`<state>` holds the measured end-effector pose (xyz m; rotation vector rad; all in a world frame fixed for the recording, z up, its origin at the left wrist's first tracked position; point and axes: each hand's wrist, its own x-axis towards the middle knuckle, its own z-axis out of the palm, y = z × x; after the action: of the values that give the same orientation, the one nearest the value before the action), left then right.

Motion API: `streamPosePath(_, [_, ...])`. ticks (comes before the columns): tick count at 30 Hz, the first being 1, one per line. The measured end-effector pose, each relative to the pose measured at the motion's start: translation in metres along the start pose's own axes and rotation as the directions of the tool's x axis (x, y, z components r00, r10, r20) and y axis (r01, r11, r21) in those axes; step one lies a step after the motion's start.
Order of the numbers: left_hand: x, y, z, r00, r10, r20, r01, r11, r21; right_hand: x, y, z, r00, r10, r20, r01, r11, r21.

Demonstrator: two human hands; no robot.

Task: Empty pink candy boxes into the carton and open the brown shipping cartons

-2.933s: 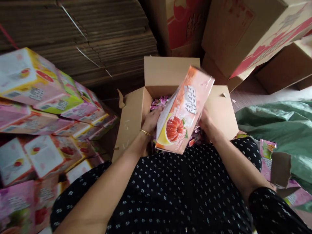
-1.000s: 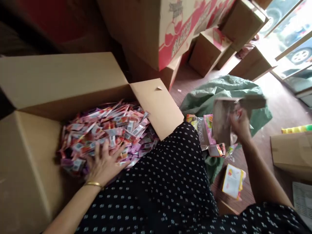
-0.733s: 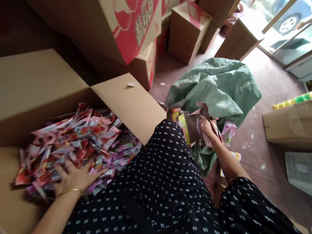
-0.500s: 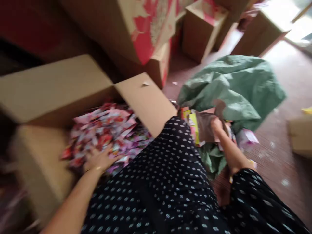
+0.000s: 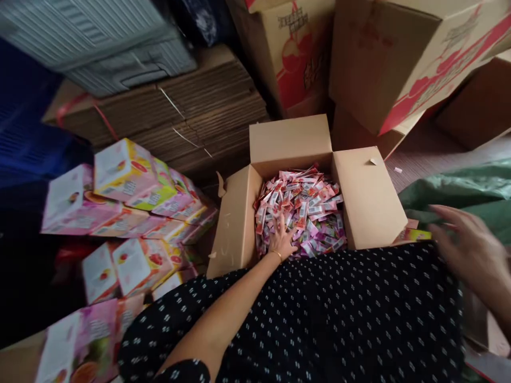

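An open cardboard box (image 5: 230, 223) stands in front of me, heaped with small printed sachets (image 5: 307, 199), reddish ones at the back and purple ones nearer. Upon the heap rests my left hand (image 5: 282, 242), its fingers spread and nothing gripped. My right hand (image 5: 473, 247), blurred by motion, hovers at the right by the green sack (image 5: 479, 183). Its thumb and fingers are apart, and I see nothing between them. Below the sack, part of a yellow-green printed carton (image 5: 417, 234) shows beside the box's right flap.
Several colourful fruit-printed cartons (image 5: 120, 186) are stacked at the left. Behind them lie flattened cardboard sheets (image 5: 179, 117) with a grey plastic crate (image 5: 131, 53) on top. Large red-printed boxes (image 5: 383, 58) stand at the back right.
The view has swung left, bringing the stacked cartons into sight. My right hand has come away from the brown cardboard piece by the sack. My left hand is still on the sachets.
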<state>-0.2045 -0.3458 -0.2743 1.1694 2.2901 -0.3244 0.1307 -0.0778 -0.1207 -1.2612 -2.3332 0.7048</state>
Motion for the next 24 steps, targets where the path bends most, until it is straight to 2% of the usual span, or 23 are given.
streamPosePath(1, [0.009, 0.004, -0.001, 1.000, -0.006, 0.003, 0.006, 1.000, 0.013, 0.015, -0.033, 0.026, 0.983, -0.137, 0.122, 0.131, 0.990, 0.055])
streamPosePath(2, [0.019, 0.005, -0.004, 1.000, -0.009, 0.010, 0.009, 1.000, 0.029, 0.028, -0.062, 0.058, 0.913, -0.241, 0.329, 0.227, 0.970, 0.083])
streamPosePath(3, [0.032, 0.005, -0.010, 1.000, -0.004, 0.016, 0.003, 0.999, 0.045, 0.039, -0.086, 0.092, 0.784, -0.306, 0.540, 0.307, 0.947, 0.090])
streamPosePath(4, [0.045, 0.003, -0.017, 1.000, 0.007, 0.024, -0.008, 0.998, 0.054, 0.048, -0.105, 0.128, 0.642, -0.312, 0.700, 0.374, 0.925, 0.069])
streamPosePath(5, [0.059, -0.001, -0.024, 0.999, 0.021, 0.026, -0.022, 0.998, 0.054, 0.057, -0.118, 0.164, 0.529, -0.244, 0.813, 0.422, 0.906, -0.003])
streamPosePath(6, [0.073, -0.007, -0.030, 0.999, 0.034, 0.023, -0.035, 0.998, 0.045, 0.065, -0.126, 0.198, 0.450, -0.147, 0.881, 0.463, 0.882, -0.090])
streamPosePath(7, [0.086, -0.014, -0.034, 0.999, 0.044, 0.019, -0.044, 0.999, 0.028, 0.074, -0.128, 0.231, 0.430, -0.071, 0.900, 0.490, 0.856, -0.167])
streamPosePath(9, [0.111, -0.029, -0.037, 0.998, 0.046, 0.033, -0.046, 0.999, -0.014, 0.093, -0.120, 0.285, 0.455, -0.002, 0.890, 0.480, 0.843, -0.243])
streamPosePath(10, [0.122, -0.036, -0.037, 0.998, 0.043, 0.045, -0.042, 0.999, -0.033, 0.103, -0.113, 0.307, 0.475, 0.005, 0.880, 0.450, 0.858, -0.247])
streamPosePath(12, [0.139, -0.047, -0.033, 0.997, 0.048, 0.068, -0.044, 0.996, -0.073, 0.123, -0.095, 0.339, 0.481, 0.017, 0.877, 0.378, 0.898, -0.225])
streamPosePath(15, [0.147, -0.051, -0.031, 0.993, 0.055, 0.102, -0.044, 0.993, -0.111, 0.138, -0.076, 0.361, 0.486, 0.038, 0.873, 0.320, 0.922, -0.218])
streamPosePath(18, [0.127, -0.044, -0.034, 0.986, 0.083, 0.144, -0.065, 0.990, -0.125, 0.125, -0.069, 0.354, 0.496, 0.049, 0.867, 0.330, 0.913, -0.241])
streamPosePath(21, [0.079, -0.037, -0.028, 0.972, 0.153, 0.176, -0.137, 0.985, -0.103, 0.079, -0.062, 0.329, 0.438, 0.065, 0.897, 0.350, 0.906, -0.236])
streamPosePath(24, [0.022, -0.030, -0.004, 0.925, 0.275, 0.263, -0.257, 0.961, -0.099, 0.016, -0.047, 0.301, 0.399, -0.062, 0.915, 0.310, 0.948, -0.071])
